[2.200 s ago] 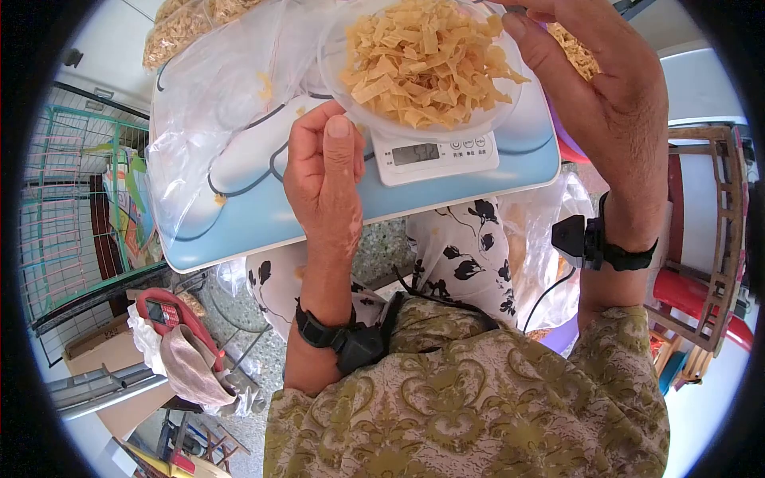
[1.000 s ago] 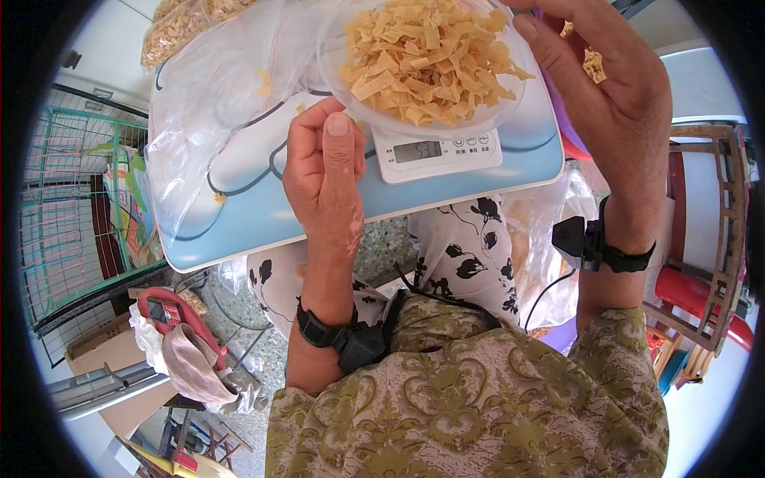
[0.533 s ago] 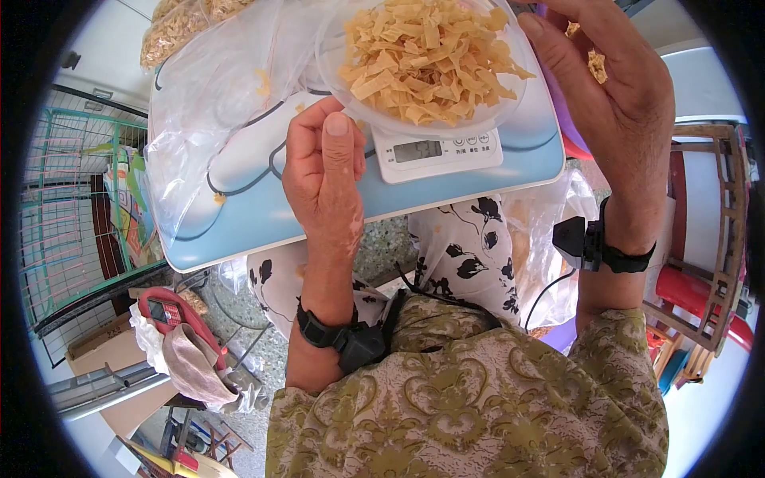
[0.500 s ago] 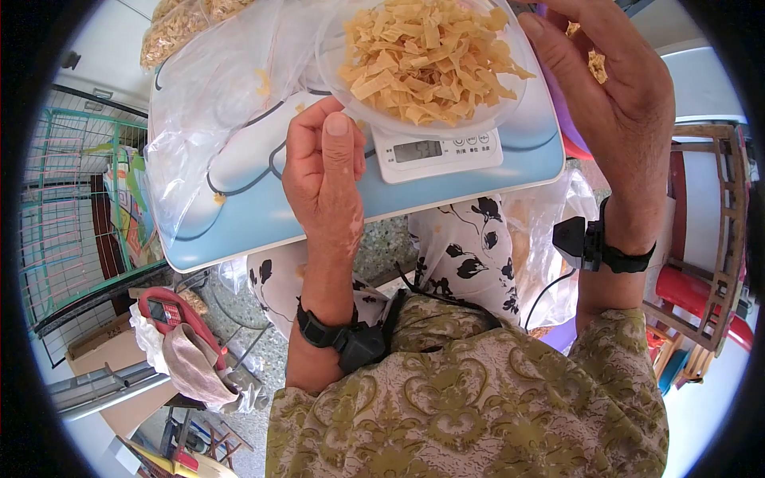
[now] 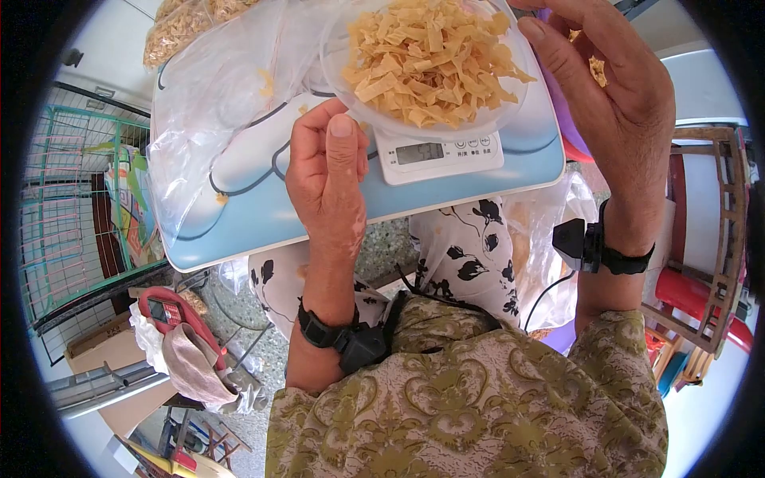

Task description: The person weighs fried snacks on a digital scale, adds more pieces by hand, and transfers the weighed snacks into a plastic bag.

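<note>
A clear plastic bowl [image 5: 333,70] heaped with pale yellow, strip-like dried pieces [image 5: 430,60] rests on a white kitchen scale [image 5: 443,168], whose digits are too blurred to read surely. My left hand [image 5: 328,179] is beside the bowl's lower left rim, fingers curled and thumb laid along them; its inside is hidden. At the right rim is my right hand [image 5: 617,84], its thumb by the edge and its fingers bent but apart from the thumb. Its upper fingertips run out of the frame, and nothing shows in its grip.
The blue-and-white table [image 5: 255,231] carries a clear plastic bag [image 5: 187,151] on the left and filled bags [image 5: 177,36] at the far left corner. Something purple [image 5: 567,119] stands behind my right hand. Around are a wire cage [image 5: 68,199] and a red stool [image 5: 697,299].
My left hand, the bowl and the scale appear very slightly further right in view. My right hand keeps its place at the rim.
</note>
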### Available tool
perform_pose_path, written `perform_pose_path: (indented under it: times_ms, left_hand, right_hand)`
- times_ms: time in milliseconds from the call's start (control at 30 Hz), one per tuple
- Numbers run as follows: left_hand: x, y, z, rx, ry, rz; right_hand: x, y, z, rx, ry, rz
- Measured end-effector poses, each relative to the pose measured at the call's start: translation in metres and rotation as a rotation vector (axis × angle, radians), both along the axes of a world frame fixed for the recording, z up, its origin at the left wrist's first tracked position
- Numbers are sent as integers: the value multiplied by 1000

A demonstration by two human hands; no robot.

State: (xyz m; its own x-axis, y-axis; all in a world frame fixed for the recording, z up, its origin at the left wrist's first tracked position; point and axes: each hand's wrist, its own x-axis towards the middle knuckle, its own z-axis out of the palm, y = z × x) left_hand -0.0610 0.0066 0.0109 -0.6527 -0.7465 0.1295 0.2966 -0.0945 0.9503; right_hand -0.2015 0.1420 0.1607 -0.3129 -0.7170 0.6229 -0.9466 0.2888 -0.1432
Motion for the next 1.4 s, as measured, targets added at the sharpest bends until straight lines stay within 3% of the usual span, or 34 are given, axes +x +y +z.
perform_pose_path:
  times_ms: [167, 333, 600, 833, 1100, 1400]
  left_hand:
    - [0, 0, -1, -1, 8, -3]
    - [-1, 0, 3, -8, 3, -13]
    - [2, 1, 5, -4, -31, -16]
    - [2, 1, 3, 21, -22, -27]
    - [2, 1, 2, 26, -5, -28]
    - [3, 2, 5, 37, -8, -26]
  right_hand:
    - [0, -3, -6, -76, 100, -1]
    - [-5, 7, 2, 74, -11, -123]
    - [-9, 3, 2, 22, -141, 141]
    - [-14, -6, -2, 114, -143, 192]
    - [-15, -17, -4, 316, -90, 99]
    - [-24, -24, -15, 222, -125, 148]
